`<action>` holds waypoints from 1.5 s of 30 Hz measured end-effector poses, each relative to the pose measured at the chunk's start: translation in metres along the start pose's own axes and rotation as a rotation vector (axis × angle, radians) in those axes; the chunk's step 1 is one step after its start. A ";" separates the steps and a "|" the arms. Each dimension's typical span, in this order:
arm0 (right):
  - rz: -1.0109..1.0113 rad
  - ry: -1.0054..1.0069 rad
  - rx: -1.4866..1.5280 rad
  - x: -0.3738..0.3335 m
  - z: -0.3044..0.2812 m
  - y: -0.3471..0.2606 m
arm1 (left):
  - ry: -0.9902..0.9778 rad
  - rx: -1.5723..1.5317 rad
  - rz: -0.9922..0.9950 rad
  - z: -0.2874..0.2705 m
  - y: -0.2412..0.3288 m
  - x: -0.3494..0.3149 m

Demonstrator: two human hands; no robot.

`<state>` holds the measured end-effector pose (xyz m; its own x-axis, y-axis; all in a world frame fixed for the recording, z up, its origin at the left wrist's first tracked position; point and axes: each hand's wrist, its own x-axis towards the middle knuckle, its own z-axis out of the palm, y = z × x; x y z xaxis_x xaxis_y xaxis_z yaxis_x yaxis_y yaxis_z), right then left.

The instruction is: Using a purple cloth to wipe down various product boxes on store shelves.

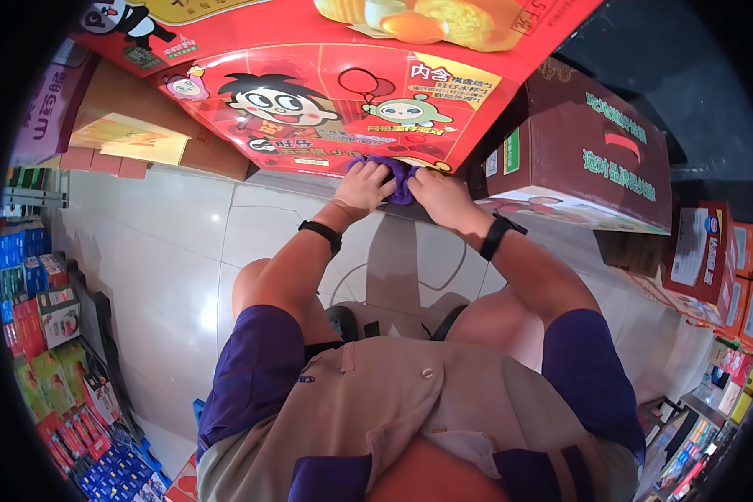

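A purple cloth [400, 186] is bunched between my two hands, at the lower edge of a large red carton [309, 75] printed with cartoon figures. My left hand [365, 186] has its fingers curled over the cloth's left side. On the other side my right hand [437, 194] is closed on the cloth's right part, its thumb side towards the left hand. Both hands are close together, just in front of the carton's bottom edge. Part of the cloth is hidden under the fingers. Each wrist wears a black band.
A brown carton [581, 155] stands to the right, with a dark red box [701, 255] beyond it. Open brown cardboard [151, 125] and a purple package [54, 109] are at the left. Shelves of colourful packages [67, 376] line the far left. Pale floor tiles [167, 243] lie below.
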<state>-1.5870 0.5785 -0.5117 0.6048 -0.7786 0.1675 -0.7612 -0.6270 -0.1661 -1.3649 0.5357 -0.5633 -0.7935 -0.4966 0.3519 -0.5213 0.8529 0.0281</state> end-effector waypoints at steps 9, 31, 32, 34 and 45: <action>0.337 -0.216 0.150 -0.005 -0.006 -0.005 | -0.116 -0.069 0.006 -0.007 0.012 0.006; 0.741 0.359 0.478 -0.016 -0.024 -0.014 | 0.144 0.205 0.529 -0.070 -0.014 0.066; 0.852 0.179 0.612 -0.014 -0.020 -0.006 | 0.054 0.197 0.506 -0.066 -0.016 0.061; 1.016 -0.069 0.779 -0.010 -0.030 0.004 | -0.034 0.137 0.470 -0.069 -0.008 0.066; 0.485 0.389 1.064 -0.054 -0.159 -0.012 | -0.265 -0.649 0.022 -0.215 0.050 0.146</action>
<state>-1.6481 0.6326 -0.3648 0.0642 -0.9913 0.1153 -0.2076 -0.1263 -0.9700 -1.4388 0.5403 -0.3098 -0.8944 -0.4306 0.1212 -0.2770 0.7459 0.6057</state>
